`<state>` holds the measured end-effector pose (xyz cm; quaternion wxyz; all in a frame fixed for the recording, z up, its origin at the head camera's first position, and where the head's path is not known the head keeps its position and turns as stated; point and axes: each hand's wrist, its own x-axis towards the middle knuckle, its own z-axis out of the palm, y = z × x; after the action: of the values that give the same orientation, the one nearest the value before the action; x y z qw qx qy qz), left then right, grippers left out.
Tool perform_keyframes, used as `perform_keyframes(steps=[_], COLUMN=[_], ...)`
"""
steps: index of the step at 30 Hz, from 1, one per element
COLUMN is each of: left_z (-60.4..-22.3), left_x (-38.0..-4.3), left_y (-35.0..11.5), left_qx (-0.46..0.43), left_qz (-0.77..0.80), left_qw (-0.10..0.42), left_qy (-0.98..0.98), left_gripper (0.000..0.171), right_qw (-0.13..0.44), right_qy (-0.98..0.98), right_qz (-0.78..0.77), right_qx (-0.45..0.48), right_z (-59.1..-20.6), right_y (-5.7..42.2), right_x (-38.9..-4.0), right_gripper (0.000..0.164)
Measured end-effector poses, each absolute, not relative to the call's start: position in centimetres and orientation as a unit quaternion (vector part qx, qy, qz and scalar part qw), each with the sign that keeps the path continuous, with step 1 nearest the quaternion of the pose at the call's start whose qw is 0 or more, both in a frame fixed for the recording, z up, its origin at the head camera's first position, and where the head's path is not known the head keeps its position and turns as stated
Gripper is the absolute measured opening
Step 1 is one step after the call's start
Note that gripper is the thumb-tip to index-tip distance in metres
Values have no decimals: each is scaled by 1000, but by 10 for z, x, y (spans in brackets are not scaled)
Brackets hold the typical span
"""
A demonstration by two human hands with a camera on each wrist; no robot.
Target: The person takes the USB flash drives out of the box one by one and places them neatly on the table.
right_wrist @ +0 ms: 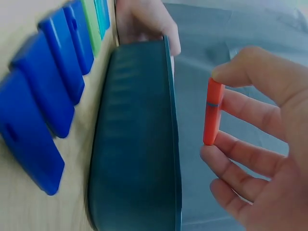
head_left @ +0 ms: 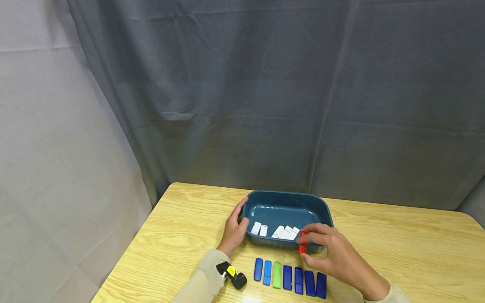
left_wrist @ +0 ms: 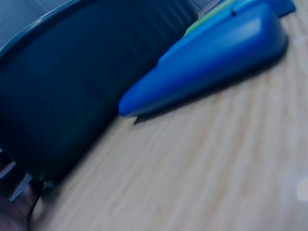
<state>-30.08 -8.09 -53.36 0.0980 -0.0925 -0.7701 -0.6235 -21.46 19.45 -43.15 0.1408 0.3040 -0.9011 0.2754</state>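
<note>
A dark teal plastic tub (head_left: 278, 243) sits on the wooden table. At its left end, my left hand (head_left: 234, 232) grips the wall, with the thumb at the rim. My right hand (head_left: 326, 247) pinches a small red oblong plastic piece (right_wrist: 213, 111) between thumb and fingertips, above the tub's front right rim. A thin dark line crosses the red piece in the right wrist view. Several white flat pieces (head_left: 286, 232) lie inside the tub along its front side. Only a bit of the left hand (left_wrist: 14, 211) shows in the left wrist view.
In front of the tub, several slim oblong pieces lie in a row: blue ones (head_left: 287, 277) and a green one (head_left: 277, 275). The wooden table (head_left: 182, 235) reaches back to a grey curtain (head_left: 242, 105). A pale cloth (head_left: 68, 147) hangs at the left.
</note>
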Motion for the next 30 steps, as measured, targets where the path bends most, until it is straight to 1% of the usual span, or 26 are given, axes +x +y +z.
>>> perform_keyframes(steps=[10, 15, 20, 25, 28, 30], left_z=[-534, -525, -514, -522, -528, -530], left_x=[-301, -296, -290, -295, -299, -300], left_y=[-81, -79, -77, -76, -76, -76], left_qx=[-93, -103, -105, -96, -94, -97], left_qz=[-621, -626, -633, -626, -623, -623], left_qw=[104, 114, 109, 101, 100, 103], left_qy=[-771, -764, -759, -767, -770, -769], left_gripper=[64, 63, 61, 62, 63, 63], right_qw=[57, 11, 0, -18, -12, 3], right_qy=[-914, -903, -895, -895, -891, -885], right_qz=[278, 303, 310, 294, 291, 289], right_qx=[291, 303, 322, 336, 350, 365], right_z=[-426, -424, -426, -431, -436, -440], right_y=[191, 195, 196, 200, 204, 206], right_x=[-186, -175, -167, -162, -159, -158], right_gripper=[27, 33, 37, 34, 36, 36])
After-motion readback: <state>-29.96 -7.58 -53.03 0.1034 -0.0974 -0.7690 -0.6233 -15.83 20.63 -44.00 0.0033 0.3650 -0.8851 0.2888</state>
